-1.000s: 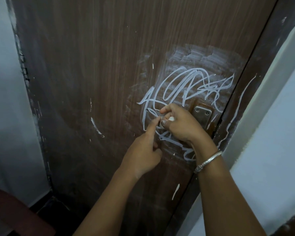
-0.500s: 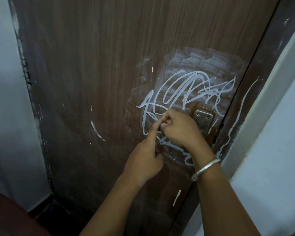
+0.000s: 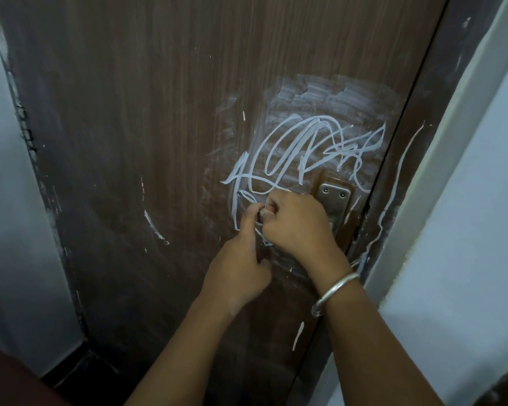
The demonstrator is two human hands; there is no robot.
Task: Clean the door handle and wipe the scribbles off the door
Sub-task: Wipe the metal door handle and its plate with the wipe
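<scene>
White scribbles (image 3: 302,148) on brown door (image 3: 159,112)

Both forearms enter from the near edge and angle up toward the far centre, left forearm (image 3: 170,356) near middle, right forearm (image 3: 373,347) near right. The hands meet and touch. Left hand (image 3: 241,268) shows its back, index finger (image 3: 251,227) stretched far-right with the tip against the right hand's fingertips, its other fingers curled into the palm with nothing seen in them. Right hand (image 3: 296,224) is just right and farther, knuckles up, curled fingers (image 3: 272,205) bunched tight. What's inside the curl is hidden.
</scene>
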